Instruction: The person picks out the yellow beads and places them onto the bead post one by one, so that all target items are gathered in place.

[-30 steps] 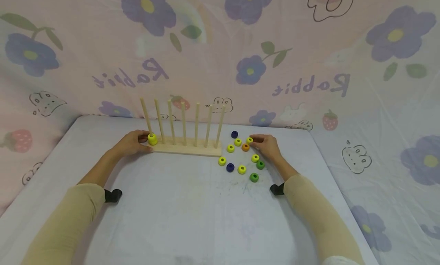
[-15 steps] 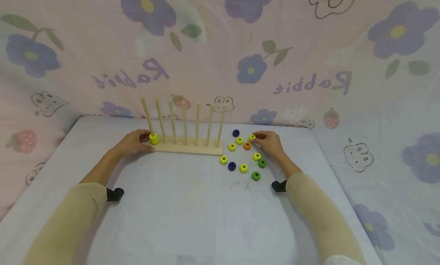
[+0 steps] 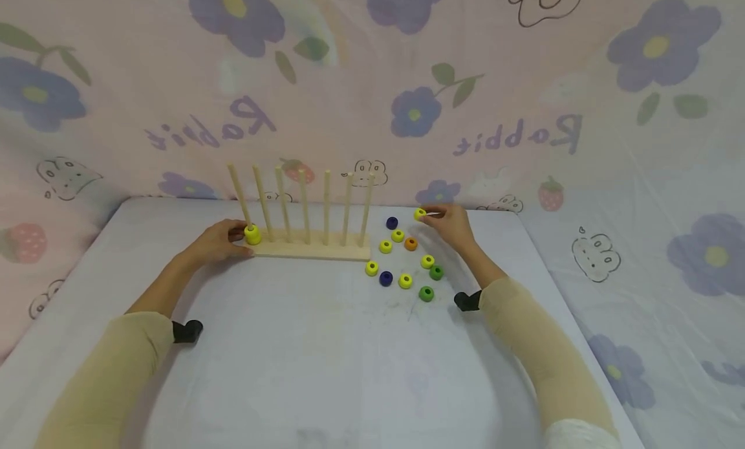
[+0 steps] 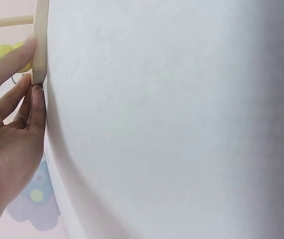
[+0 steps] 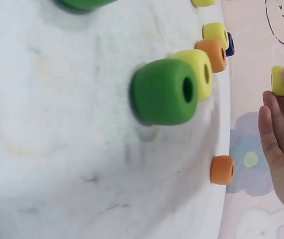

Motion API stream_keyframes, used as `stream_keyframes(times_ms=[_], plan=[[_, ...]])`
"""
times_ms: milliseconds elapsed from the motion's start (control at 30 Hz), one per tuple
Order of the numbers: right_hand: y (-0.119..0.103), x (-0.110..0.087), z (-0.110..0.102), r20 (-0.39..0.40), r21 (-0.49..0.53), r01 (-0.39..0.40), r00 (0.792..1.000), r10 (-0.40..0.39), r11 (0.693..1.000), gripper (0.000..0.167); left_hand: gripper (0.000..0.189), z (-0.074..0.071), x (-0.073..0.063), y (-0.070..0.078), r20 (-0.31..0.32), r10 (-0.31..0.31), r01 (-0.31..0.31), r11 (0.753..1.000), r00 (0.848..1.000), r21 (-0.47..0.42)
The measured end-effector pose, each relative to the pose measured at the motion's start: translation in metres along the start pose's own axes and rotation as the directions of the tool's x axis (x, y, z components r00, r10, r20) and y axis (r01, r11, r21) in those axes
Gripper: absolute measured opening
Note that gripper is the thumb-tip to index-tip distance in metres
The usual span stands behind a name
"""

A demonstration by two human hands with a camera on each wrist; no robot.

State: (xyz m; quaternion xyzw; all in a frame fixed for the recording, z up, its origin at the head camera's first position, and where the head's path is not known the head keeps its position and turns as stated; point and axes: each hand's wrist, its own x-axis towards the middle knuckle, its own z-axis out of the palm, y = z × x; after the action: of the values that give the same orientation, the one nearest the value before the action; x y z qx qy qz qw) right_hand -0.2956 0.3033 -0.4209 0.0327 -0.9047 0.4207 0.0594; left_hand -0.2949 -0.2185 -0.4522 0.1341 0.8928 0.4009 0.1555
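Observation:
A wooden peg rack (image 3: 314, 251) with a row of upright dowels stands on the table. Two yellow beads (image 3: 253, 235) are stacked on its leftmost peg. My left hand (image 3: 215, 243) holds the rack's left end, thumb on the front edge and fingers at the end, as the left wrist view shows. Over the table on the right, my right hand (image 3: 453, 229) pinches a yellow bead (image 5: 280, 80) between thumb and fingertips, raised above the others. Closest to that hand lie an orange bead (image 3: 410, 244) and a yellow bead (image 3: 398, 235).
Loose beads lie right of the rack: several yellow, two dark blue (image 3: 386, 279) and two green (image 3: 427, 294). A second orange bead (image 5: 223, 170) shows in the right wrist view, hidden in the head view. A patterned cloth (image 3: 349, 80) hangs behind the white table (image 3: 291, 371).
My right hand has lifted the yellow bead up from among the loose beads. The left hand stays at the rack's end, and the head view has shifted slightly.

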Motion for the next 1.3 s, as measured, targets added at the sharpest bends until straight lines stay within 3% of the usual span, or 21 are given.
stream_keyframes(times_ms=[233,367,800,1300], plan=[[-0.017,0.002,-0.007,0.015,-0.041,-0.019,1.0,0.02,0.999,0.037,0.085,0.0,0.003,-0.002,-0.005,0.006,-0.006,1.0,1.0,0.014],[-0.029,0.004,-0.011,0.022,-0.015,-0.032,0.999,0.033,0.999,0.035,0.085,-0.001,0.003,-0.001,-0.009,0.004,-0.004,1.0,1.0,0.024],[-0.058,0.016,-0.015,0.014,0.053,0.127,0.992,-0.128,0.99,0.033,0.085,-0.002,0.001,-0.003,-0.029,0.002,-0.002,1.0,1.0,0.013],[-0.102,0.029,-0.021,-0.005,0.12,0.222,0.975,-0.223,0.968,0.032,0.086,-0.001,0.0,0.001,-0.002,-0.012,0.012,1.0,1.0,0.013]])
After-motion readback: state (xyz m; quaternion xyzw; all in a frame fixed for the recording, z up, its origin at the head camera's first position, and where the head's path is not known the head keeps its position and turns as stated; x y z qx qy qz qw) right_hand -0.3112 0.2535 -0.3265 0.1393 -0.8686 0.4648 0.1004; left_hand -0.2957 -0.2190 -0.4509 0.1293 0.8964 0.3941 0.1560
